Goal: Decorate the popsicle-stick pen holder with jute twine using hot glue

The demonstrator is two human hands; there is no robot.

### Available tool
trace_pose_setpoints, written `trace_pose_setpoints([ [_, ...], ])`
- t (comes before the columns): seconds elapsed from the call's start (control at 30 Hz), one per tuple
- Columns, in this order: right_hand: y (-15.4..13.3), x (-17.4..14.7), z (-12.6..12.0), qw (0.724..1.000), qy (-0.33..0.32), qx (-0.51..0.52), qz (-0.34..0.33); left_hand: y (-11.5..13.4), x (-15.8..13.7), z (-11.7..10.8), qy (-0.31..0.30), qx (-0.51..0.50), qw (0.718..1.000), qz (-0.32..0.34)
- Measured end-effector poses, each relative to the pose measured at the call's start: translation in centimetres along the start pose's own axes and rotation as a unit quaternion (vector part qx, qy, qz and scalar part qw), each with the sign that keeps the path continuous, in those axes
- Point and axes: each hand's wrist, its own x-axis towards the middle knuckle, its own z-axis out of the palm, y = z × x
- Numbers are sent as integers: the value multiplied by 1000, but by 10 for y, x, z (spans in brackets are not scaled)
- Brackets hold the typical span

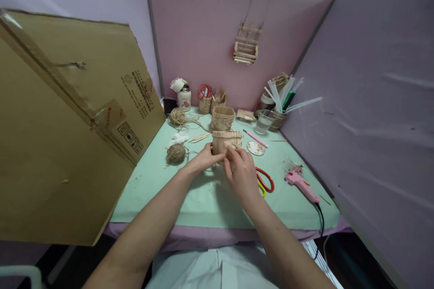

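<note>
A small light-brown container (219, 140) with an uneven rim, which looks made of wooden craft sticks, stands upright on the green tabletop. My left hand (204, 160) holds it by its lower left side, the thumb lying across the front. At the front right, the fingers of my right hand (241, 174) are pinched together beside a bow-like ornament (235, 144). Whatever those fingertips hold is hidden. Scissors with red and yellow handles (266, 180) lie partly under my right hand. Just behind is a similar woven-looking basket (223, 118).
Left are a twine ball (176, 153) and a loose twine coil (178, 118). A pink glue gun (303, 186) with a black cord lies right. A plastic cup (264, 123), pink pen (256, 138) and white oval disc (256, 148) sit behind. Large cardboard (74, 144) leans left.
</note>
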Motion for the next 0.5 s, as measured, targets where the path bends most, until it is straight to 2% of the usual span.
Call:
trace_pose_setpoints([
  [0.1, 0, -3, -1, 999, 28, 24, 16, 2, -1, 0, 1, 5, 1000, 2],
  [0.3, 5, -8, -2, 997, 32, 65, 27, 3, -3, 0, 1, 2, 1000, 4],
  [0.5, 9, -7, -3, 1000, 28, 5, 13, 4, -3, 0, 0, 3, 1000, 6],
])
